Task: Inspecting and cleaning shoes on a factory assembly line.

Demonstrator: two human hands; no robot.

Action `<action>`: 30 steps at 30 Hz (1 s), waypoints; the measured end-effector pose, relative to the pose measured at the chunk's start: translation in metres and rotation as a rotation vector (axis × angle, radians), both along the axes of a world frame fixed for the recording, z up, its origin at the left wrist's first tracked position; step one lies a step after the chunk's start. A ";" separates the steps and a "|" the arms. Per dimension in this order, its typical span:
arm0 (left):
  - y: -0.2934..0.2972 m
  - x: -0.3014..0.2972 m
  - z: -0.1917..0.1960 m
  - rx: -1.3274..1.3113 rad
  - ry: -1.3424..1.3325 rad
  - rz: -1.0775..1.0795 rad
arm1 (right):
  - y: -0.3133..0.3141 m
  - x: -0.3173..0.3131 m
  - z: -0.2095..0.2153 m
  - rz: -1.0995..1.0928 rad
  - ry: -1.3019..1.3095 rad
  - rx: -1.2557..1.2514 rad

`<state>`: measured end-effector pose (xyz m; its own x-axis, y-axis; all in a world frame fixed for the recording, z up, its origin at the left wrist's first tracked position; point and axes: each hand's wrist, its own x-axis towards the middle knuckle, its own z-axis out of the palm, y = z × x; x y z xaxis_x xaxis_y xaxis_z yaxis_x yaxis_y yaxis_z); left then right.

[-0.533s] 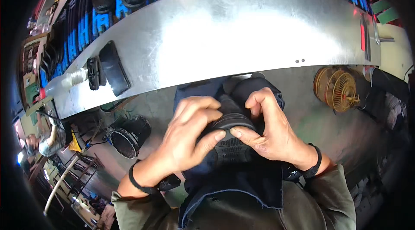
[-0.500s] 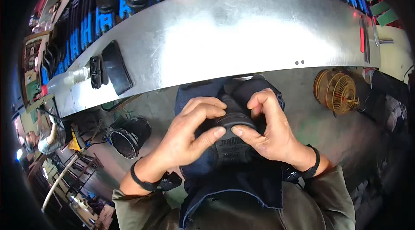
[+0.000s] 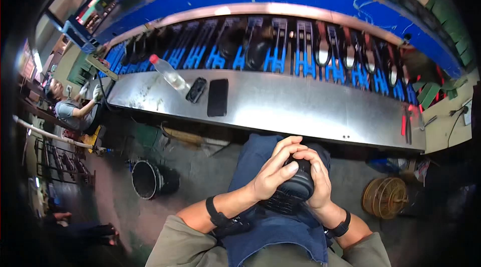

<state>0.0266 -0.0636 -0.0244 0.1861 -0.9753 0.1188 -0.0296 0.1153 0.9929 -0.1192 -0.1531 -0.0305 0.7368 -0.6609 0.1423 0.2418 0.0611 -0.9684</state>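
Over my lap, a black shoe [image 3: 296, 186] with a rounded, ridged rubber edge sits between my two hands. My left hand [image 3: 273, 174] wraps round its left and upper side, the fingers reaching across the top. Against the right side my right hand [image 3: 320, 182] is curled, its fingertips meeting those of the left. The palms and fingers hide much of the shoe. Black bands circle both my wrists.
Ahead runs a metal bench [image 3: 280, 99] bearing a phone [image 3: 218, 97], a black case [image 3: 196, 90] and a bottle [image 3: 169, 72]. Beyond stand blue racks [image 3: 216, 59] with dark shoes. A black bucket [image 3: 153, 179] and wire reel [image 3: 383, 198] flank me. A co-worker [image 3: 72, 109] is at left.
My view has lifted, showing more of the racks. Both hands have moved from pinching the shoe's edge to wrapping round its sides, and the shoe has turned.
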 end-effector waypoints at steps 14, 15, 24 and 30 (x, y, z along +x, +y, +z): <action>0.039 -0.024 -0.018 -0.229 0.269 0.401 | 0.007 0.000 0.006 0.144 -0.029 -0.187; 0.054 -0.033 -0.015 -0.209 0.339 0.353 | 0.002 -0.012 0.004 0.263 -0.094 -0.105; 0.028 -0.019 -0.042 0.010 -0.280 0.212 | -0.003 -0.020 -0.048 0.149 -0.048 -0.007; 0.006 -0.024 -0.078 -0.001 -0.162 0.330 | -0.007 -0.007 -0.071 0.035 0.000 -0.023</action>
<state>0.0030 -0.0574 -0.1024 0.4697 -0.8656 0.1735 -0.2219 0.0745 0.9722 -0.1259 -0.1601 -0.1017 0.7593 -0.6316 0.1568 0.2395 0.0471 -0.9698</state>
